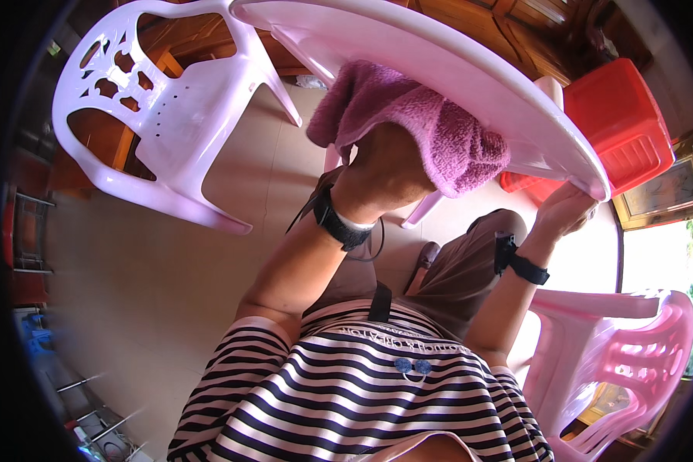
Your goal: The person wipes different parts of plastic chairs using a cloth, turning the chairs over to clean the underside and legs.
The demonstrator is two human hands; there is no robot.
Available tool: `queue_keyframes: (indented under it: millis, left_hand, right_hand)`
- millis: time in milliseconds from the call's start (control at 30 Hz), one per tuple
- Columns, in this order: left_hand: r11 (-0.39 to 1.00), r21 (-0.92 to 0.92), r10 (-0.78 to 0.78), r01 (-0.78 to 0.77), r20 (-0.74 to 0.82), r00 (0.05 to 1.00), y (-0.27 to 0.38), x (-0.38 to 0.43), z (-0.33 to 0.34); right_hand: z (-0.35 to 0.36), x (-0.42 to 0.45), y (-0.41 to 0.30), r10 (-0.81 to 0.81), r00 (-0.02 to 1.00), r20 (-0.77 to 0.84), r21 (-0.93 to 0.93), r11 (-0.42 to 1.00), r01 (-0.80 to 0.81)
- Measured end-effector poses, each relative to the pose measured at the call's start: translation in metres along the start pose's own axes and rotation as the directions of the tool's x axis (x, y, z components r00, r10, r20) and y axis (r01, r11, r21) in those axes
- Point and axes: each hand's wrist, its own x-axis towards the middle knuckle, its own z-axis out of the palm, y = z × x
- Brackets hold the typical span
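A round pink plastic table (439, 43) spans the top of the view, its rim curving down to the right. My left hand (390, 164) is under a purple terry towel (468, 144), which drapes over its fingers and lies against the table just inside the rim; the fingertips are hidden. At the rim's lower right end, my right hand (569, 211) grips the edge with bent fingers. Both wrists wear black straps, and a thin dark cable loops by the left one.
A pink plastic armchair (190, 115) stands at the upper left on the tiled floor (150, 289), another pink chair (641, 341) at the lower right. Red plastic stools (618, 121) are beyond the table's right end. Wooden furniture (473, 29) lies behind; metal-framed items (32, 231) line the left.
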Motion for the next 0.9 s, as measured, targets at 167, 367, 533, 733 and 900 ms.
queue_keyframes:
  millis: [167, 367, 533, 733, 900]
  left_hand:
    - [0.98, -0.187, -0.05, 0.062, 0.066, 0.997, -0.007, 0.01, -0.002]
    - [0.742, -0.623, -0.298, 0.247, 0.023, 0.954, 0.003, 0.03, -0.024]
    - [0.813, -0.565, -0.19, 0.141, -0.029, 0.981, 0.005, 0.002, -0.009]
    - [0.856, -0.51, -0.199, 0.084, -0.176, 0.964, 0.002, 0.003, -0.002]
    - [0.917, -0.396, -0.085, 0.032, -0.117, 0.989, -0.006, 0.004, -0.007]
  right_hand:
    - [-0.012, 0.008, 0.012, -0.006, 0.997, 0.082, 0.021, 1.0, 0.005]
    - [-0.009, 0.006, 0.009, -0.019, 0.998, 0.059, -0.022, 1.0, 0.02]
    - [-0.003, 0.002, 0.005, -0.026, 1.0, -0.016, -0.054, 0.998, 0.025]
    - [-0.011, 0.003, 0.007, -0.024, 0.999, 0.026, -0.094, 0.995, 0.026]
    - [-0.002, 0.0, 0.001, -0.046, 0.998, -0.053, -0.171, 0.985, 0.036]
